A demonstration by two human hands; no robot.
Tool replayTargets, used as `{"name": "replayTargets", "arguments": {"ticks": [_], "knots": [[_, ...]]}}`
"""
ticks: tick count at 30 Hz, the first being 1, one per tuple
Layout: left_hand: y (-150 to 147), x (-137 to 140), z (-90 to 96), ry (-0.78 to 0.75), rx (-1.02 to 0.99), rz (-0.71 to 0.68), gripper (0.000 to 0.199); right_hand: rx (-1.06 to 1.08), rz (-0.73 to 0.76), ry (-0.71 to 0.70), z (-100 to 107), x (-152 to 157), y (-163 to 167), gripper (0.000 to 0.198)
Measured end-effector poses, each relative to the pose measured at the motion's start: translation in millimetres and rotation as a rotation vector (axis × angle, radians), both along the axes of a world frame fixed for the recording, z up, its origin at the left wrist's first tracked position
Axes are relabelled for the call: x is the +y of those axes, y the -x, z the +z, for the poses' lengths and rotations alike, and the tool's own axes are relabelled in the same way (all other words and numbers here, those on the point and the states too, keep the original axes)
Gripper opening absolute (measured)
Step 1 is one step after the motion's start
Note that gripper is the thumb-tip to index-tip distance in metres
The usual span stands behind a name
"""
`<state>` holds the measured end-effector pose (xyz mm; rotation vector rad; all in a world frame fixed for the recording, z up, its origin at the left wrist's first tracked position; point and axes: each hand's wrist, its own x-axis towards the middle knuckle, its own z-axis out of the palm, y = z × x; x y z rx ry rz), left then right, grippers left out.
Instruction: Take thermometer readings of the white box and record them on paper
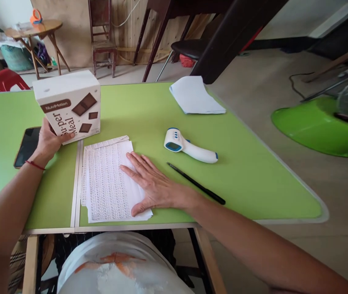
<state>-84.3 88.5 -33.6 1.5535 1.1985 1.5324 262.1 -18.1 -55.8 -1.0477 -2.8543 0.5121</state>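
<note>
My left hand (49, 139) grips the lower left corner of a white and brown NutriMotion box (78, 110), thumb across its front. The box stands tilted at the left; whether its base touches the table cannot be told. My right hand (149, 181) lies flat, fingers spread, on the right side of a stack of handwritten sheets (108, 183) near the table's front edge. Right of the stack, a black pen (196, 183) lies slanted. Beyond it rests a white and blue infrared thermometer (189, 146). A dark-screened phone (28, 147) lies partly behind my left hand.
The green table (253, 183) has a metal seam left of the sheets and a pale rim. Blank white paper (195, 96) lies at its far right edge. A dark slanted post (238, 36) rises behind it. A green curved object (317, 126) stands off to the right.
</note>
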Motion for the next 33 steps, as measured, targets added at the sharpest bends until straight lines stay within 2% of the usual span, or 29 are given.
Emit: {"name": "replayTargets", "arguments": {"ticks": [3, 6, 8, 11, 14, 22, 26, 30, 33], "knots": [[-2.6, -3.5, 13.8, -0.022, -0.009, 0.017, 0.077, -0.005, -0.016, 0.025, 2.4, -0.1, 0.7, 0.129], [-22.0, -15.0, 29.9, -0.069, -0.036, -0.077, 0.063, 0.001, -0.001, 0.017, 3.6, 0.0, 0.5, 0.126], [-40.9, -26.3, 34.2, -0.021, -0.035, -0.124, 0.056, 0.001, -0.002, 0.003, 3.3, -0.3, -0.4, 0.126], [-66.9, -41.6, 30.4, 0.089, 0.023, -0.192, 0.059, -0.010, -0.009, -0.014, 2.9, -2.1, -2.3, 0.124], [-81.2, -49.0, 23.2, 0.113, 0.065, -0.245, 0.059, -0.010, -0.006, -0.038, 5.2, -5.6, -3.8, 0.119], [-85.6, -57.3, 31.1, 0.074, 0.199, -0.282, 0.049, -0.052, -0.017, -0.080, 14.6, -8.5, -1.8, 0.114], [-87.5, -58.5, 23.9, 0.106, 0.273, -0.260, 0.056, -0.066, -0.024, -0.098, 14.4, -11.8, 0.3, 0.110], [-89.5, -60.0, 13.9, 0.135, 0.353, -0.230, 0.056, -0.078, -0.029, -0.163, 17.1, -24.7, -1.0, 0.092], [-91.3, -64.2, 11.3, 0.062, 0.312, -0.278, 0.048, 0.027, 0.017, -0.145, 27.1, -30.0, -14.5, 0.067]]}}
